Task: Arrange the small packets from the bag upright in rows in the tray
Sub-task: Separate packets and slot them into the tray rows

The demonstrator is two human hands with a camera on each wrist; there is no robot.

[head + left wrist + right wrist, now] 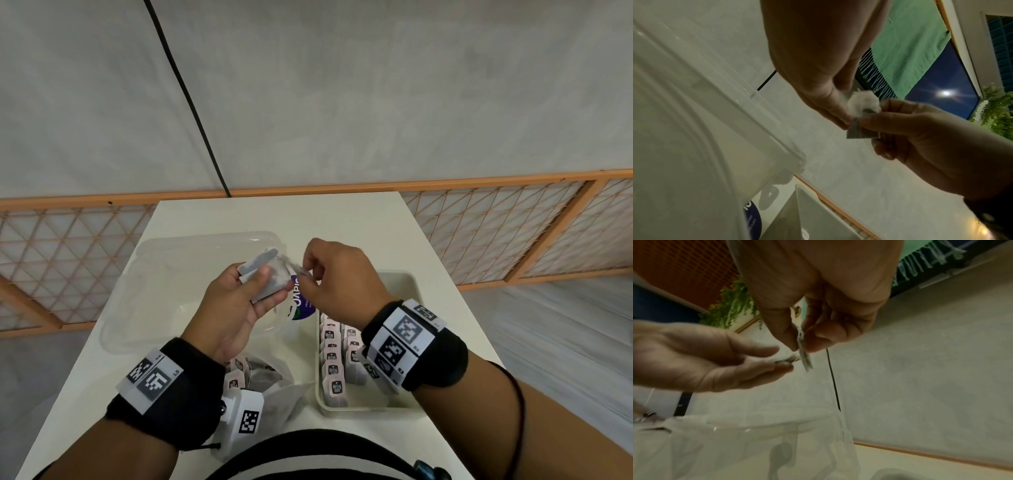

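My left hand is raised above the table and grips a small stack of grey-white packets between thumb and fingers. Beside it, my right hand pinches one packet by its edge, right next to the stack; the right wrist view shows this packet edge-on. Below my right wrist stands the white tray, where two rows of packets stand upright along its left side. The clear bag, with more packets inside, lies at the table's near edge under my left wrist.
A clear plastic lid lies on the white table left of the tray, with a blue round label showing beside it. A wooden lattice rail runs behind the table. The tray's right half holds no packets.
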